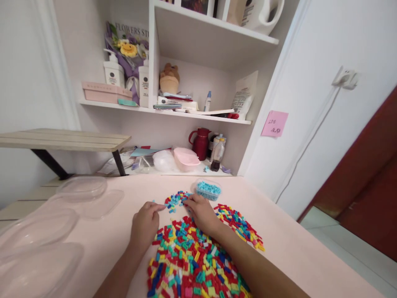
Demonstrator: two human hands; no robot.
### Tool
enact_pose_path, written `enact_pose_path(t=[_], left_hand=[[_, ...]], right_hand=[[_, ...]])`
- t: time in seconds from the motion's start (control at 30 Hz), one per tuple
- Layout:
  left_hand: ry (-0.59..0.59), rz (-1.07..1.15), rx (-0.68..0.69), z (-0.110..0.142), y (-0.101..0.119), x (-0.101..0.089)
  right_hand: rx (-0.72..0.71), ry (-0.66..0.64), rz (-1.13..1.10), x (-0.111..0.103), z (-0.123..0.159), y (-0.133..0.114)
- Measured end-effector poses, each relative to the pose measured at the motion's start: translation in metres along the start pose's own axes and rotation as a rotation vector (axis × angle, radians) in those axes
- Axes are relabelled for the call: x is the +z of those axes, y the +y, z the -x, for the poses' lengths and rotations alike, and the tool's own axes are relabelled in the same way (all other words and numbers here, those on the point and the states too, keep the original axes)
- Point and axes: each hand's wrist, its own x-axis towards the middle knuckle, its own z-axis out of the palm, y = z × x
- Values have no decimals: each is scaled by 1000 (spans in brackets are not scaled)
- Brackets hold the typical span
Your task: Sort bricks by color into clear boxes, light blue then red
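While my left hand (145, 224) points at the bricks (174, 200), my right hand (203, 212) touches them. I can't tell either hand's grip.

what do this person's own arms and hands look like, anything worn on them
The bare, ungloved left hand and bare, ungloved right hand show no watch or bracelet at the wrist. The left forearm and right forearm are uncovered as far as the picture shows, with no sleeves, cables or clear markings. Fingernail details are too small to tell.
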Motion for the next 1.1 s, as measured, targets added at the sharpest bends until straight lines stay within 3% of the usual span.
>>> enact_pose_path(t=[0.23,0.57,0.9,1.0,1.1], left_hand=[[-27,-69,31,0,0,1],[-16,-19,32,0,1,0],[38,74,20,-3,-6,5],[50,89,22,-3,-8,5],[63,109,21,-3,-10,6]], right_hand=[[111,79,-124,-10,-2,-2],[-46,-21,-153,-11,0,-11],[-60,-47,-137,-2,-1,-5],[-96,-10,-141,-7,-3,-6],[-93,108,-94,-18,-5,-1]])
